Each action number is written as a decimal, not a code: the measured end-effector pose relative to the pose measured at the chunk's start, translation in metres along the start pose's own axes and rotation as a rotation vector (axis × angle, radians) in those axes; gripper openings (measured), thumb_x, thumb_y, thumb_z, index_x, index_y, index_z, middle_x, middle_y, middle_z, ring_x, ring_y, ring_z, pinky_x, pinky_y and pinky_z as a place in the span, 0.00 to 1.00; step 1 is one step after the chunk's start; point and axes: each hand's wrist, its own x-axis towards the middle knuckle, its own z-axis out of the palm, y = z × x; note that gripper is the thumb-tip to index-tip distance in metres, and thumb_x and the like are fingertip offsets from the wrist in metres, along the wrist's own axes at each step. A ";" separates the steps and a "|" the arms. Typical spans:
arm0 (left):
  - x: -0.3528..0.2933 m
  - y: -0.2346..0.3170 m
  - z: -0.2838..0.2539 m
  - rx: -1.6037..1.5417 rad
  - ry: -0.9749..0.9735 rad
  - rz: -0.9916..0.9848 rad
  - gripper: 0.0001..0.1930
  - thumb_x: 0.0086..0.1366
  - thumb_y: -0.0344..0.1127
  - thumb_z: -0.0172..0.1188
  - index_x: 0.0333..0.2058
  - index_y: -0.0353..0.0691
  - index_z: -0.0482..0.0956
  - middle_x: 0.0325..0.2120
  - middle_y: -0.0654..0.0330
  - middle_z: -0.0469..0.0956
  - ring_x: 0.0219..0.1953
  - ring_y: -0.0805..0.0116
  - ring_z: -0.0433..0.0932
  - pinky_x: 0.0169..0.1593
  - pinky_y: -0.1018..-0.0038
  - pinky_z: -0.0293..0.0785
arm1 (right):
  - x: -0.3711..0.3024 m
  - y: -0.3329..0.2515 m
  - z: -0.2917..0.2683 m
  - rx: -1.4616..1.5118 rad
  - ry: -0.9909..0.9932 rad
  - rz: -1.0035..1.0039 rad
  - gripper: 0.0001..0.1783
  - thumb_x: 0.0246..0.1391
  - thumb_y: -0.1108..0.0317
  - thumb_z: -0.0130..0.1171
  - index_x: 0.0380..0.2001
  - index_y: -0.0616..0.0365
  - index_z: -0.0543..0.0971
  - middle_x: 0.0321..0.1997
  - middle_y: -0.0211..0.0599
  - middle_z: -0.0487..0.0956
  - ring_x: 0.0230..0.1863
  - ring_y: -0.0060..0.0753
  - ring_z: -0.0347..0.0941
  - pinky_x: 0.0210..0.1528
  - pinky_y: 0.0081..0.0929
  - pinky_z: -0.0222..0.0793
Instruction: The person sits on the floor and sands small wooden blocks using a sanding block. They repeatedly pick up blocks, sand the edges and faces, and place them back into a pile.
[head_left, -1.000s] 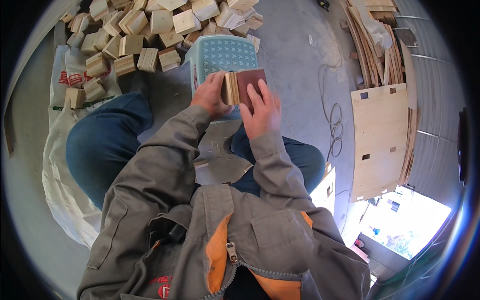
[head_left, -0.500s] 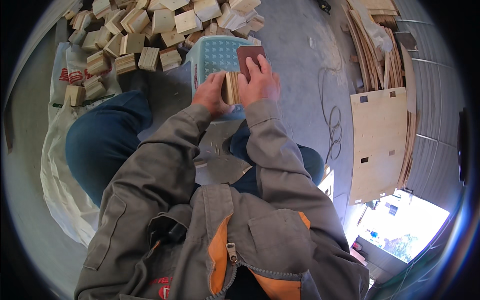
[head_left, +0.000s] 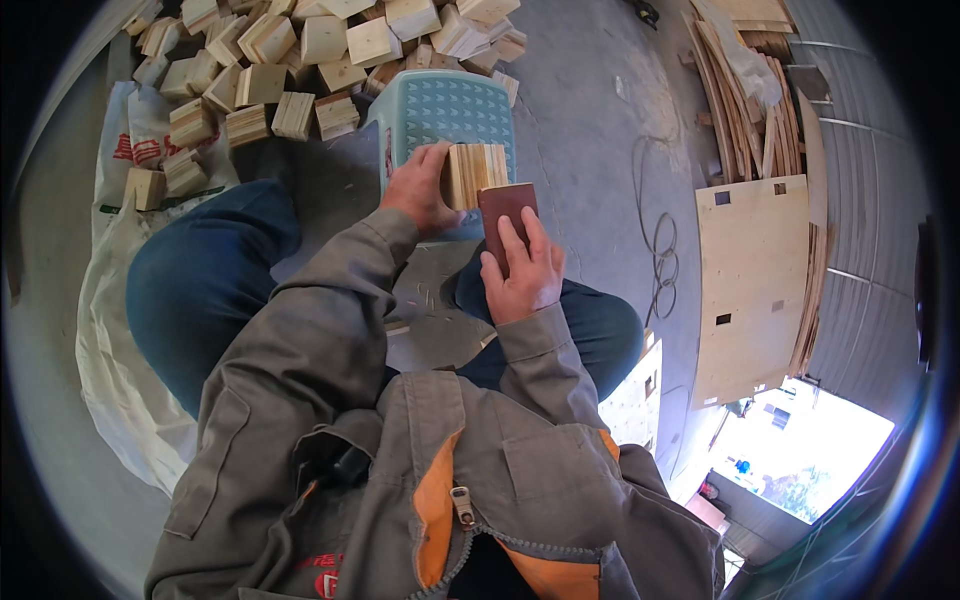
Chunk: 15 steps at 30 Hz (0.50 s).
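A layered plywood block [head_left: 474, 176] is gripped in my left hand [head_left: 420, 190] at its left side, over the near end of a light-blue plastic stool [head_left: 450, 110]. My right hand [head_left: 527, 268] holds a flat reddish-brown sanding block [head_left: 502, 222], fingers laid along its face. The sanding block's upper edge overlaps the lower right corner of the plywood block. Whether the two touch is hard to tell.
A heap of plywood blocks [head_left: 290, 60] lies beyond the stool to the left. White woven sacking [head_left: 130, 300] spreads beside my left knee. On the right are a coiled cable [head_left: 664, 255], stacked plywood sheets [head_left: 750, 290] and a bright opening [head_left: 800, 450].
My right hand has drawn the sanding block down toward me, from beyond the plywood block to its near right corner. My left hand stays almost in place, and more of the plywood block's face shows.
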 end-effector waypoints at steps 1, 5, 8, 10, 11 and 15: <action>0.000 0.000 0.001 -0.001 0.005 0.008 0.52 0.41 0.39 0.84 0.67 0.43 0.67 0.60 0.45 0.74 0.61 0.39 0.77 0.63 0.54 0.77 | 0.001 0.000 0.001 0.007 0.010 0.007 0.32 0.51 0.64 0.75 0.63 0.47 0.84 0.75 0.39 0.72 0.58 0.55 0.73 0.63 0.51 0.72; 0.002 0.000 0.003 -0.016 0.014 0.027 0.52 0.42 0.39 0.84 0.67 0.41 0.67 0.60 0.45 0.74 0.61 0.39 0.77 0.63 0.54 0.77 | 0.037 -0.002 0.019 -0.039 0.029 0.051 0.32 0.53 0.64 0.74 0.63 0.49 0.83 0.73 0.44 0.74 0.63 0.54 0.75 0.66 0.49 0.69; 0.002 -0.001 0.002 -0.024 0.024 0.023 0.52 0.43 0.39 0.84 0.67 0.41 0.67 0.60 0.44 0.74 0.61 0.39 0.77 0.63 0.54 0.77 | 0.090 -0.005 0.034 -0.072 0.007 0.093 0.31 0.55 0.61 0.72 0.63 0.47 0.83 0.74 0.42 0.74 0.62 0.54 0.75 0.67 0.48 0.69; 0.000 -0.001 0.004 -0.018 0.023 0.021 0.52 0.43 0.39 0.84 0.67 0.41 0.67 0.60 0.44 0.74 0.61 0.39 0.77 0.63 0.54 0.77 | 0.125 -0.008 0.035 -0.074 -0.066 0.146 0.30 0.56 0.59 0.71 0.64 0.45 0.83 0.74 0.40 0.74 0.61 0.55 0.75 0.68 0.46 0.70; 0.000 0.000 0.004 -0.011 0.021 0.022 0.52 0.43 0.40 0.84 0.67 0.42 0.67 0.60 0.44 0.74 0.61 0.39 0.77 0.63 0.54 0.77 | 0.133 -0.005 0.038 -0.091 -0.079 0.155 0.29 0.57 0.59 0.71 0.64 0.45 0.83 0.74 0.39 0.74 0.61 0.55 0.75 0.68 0.46 0.70; 0.000 -0.003 0.003 -0.025 0.025 0.050 0.52 0.42 0.40 0.84 0.67 0.44 0.67 0.60 0.44 0.74 0.61 0.38 0.76 0.63 0.54 0.77 | 0.135 -0.003 0.050 -0.096 -0.062 0.136 0.29 0.57 0.58 0.71 0.64 0.45 0.84 0.75 0.39 0.73 0.62 0.55 0.74 0.69 0.46 0.69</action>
